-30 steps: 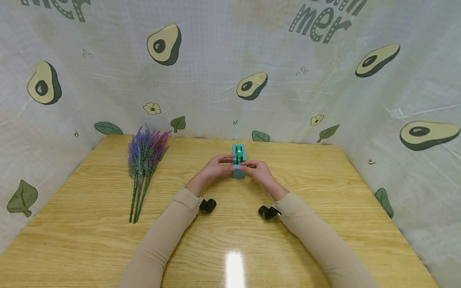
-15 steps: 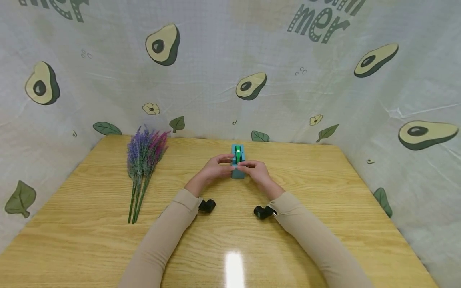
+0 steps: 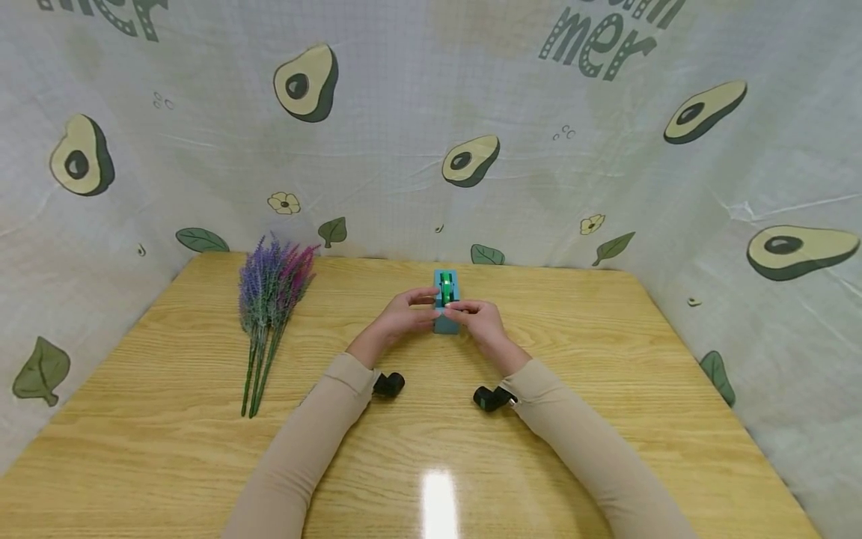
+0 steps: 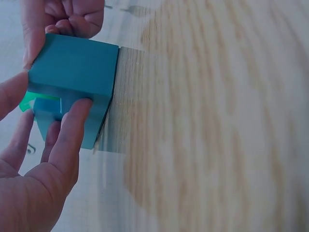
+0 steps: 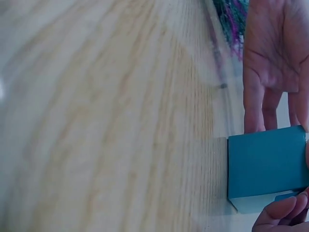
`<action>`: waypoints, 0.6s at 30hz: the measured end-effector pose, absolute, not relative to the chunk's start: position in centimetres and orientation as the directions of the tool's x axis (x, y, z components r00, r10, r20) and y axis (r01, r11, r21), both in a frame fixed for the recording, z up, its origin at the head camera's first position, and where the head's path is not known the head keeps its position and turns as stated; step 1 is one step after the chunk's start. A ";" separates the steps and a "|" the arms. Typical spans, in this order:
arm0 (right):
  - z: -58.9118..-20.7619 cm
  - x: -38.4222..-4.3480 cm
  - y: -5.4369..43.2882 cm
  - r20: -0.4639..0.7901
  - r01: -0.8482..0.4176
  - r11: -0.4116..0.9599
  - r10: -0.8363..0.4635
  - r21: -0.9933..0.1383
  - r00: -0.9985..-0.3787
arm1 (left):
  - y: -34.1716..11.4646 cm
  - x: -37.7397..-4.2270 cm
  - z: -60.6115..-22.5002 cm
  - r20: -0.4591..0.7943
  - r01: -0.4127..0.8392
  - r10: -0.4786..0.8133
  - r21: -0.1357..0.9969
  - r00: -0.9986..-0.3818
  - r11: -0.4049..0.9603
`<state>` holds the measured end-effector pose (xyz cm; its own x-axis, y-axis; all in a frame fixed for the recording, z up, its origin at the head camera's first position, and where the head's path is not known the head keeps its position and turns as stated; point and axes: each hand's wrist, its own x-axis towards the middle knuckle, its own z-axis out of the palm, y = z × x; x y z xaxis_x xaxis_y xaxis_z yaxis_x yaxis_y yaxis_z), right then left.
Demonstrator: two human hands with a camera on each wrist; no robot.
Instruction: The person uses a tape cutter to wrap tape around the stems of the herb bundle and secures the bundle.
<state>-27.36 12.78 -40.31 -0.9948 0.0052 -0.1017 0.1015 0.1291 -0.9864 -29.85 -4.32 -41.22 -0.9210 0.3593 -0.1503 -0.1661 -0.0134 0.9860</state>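
Observation:
A blue tape dispenser (image 3: 446, 325) stands on the table with its front toward me, a green tape roll (image 3: 447, 284) seated in its top. My left hand (image 3: 402, 316) holds the dispenser from the left; in the left wrist view its fingers lie along the side of the blue body (image 4: 75, 63) and the thumb is at the upper edge. At the front top edge, my right hand (image 3: 483, 320) pinches with thumb and forefinger right where the tape's end lies. The pinched tape itself is hardly visible. In the right wrist view the curled right fingertips (image 5: 277, 209) sit beside the dispenser.
Artificial lavender stems (image 3: 269, 314) in purple and pink lie at the left of the wooden table (image 3: 377, 464). A light cloth (image 3: 384, 112) printed with avocados hangs behind and along both sides. Black wrist cameras sit at both cuffs.
My right hand has shifted slightly left, its fingertips coming together over the dispenser's front edge. The left hand and the dispenser stay in place.

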 end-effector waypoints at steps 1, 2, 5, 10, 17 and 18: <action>-40.3 -27.4 12.8 -0.103 0.103 0.121 0.005 -0.987 -0.995 | -4.3 -29.8 -41.2 -0.149 -0.165 0.360 0.986 -0.921 -0.014; -40.3 -27.4 12.8 -0.104 0.104 0.114 0.005 -0.988 -0.995 | -4.3 -29.8 -41.1 -0.149 -0.165 0.362 0.986 -0.920 -0.013; -40.3 -27.4 12.9 -0.104 0.103 0.117 -0.001 -0.988 -0.995 | -4.4 -29.7 -41.1 -0.148 -0.164 0.362 0.986 -0.920 -0.013; -40.0 -27.2 12.9 -0.113 0.115 0.168 0.017 -0.979 -0.993 | -4.4 -29.8 -41.2 -0.148 -0.165 0.363 0.986 -0.920 -0.015; -39.3 -26.9 12.9 -0.139 0.140 0.200 0.020 -0.970 -0.990 | -4.3 -29.8 -41.2 -0.143 -0.159 0.361 0.987 -0.922 -0.016; -39.2 -26.9 12.9 -0.138 0.139 0.202 0.019 -0.969 -0.990 | -4.3 -29.8 -41.2 -0.141 -0.157 0.362 0.988 -0.922 -0.014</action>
<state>-26.87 12.88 -39.20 -0.9902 0.0193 -0.1381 0.1392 0.2020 -0.9694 -29.75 -4.28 -41.19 -0.9215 0.3618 -0.1410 -0.1566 -0.0141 0.9876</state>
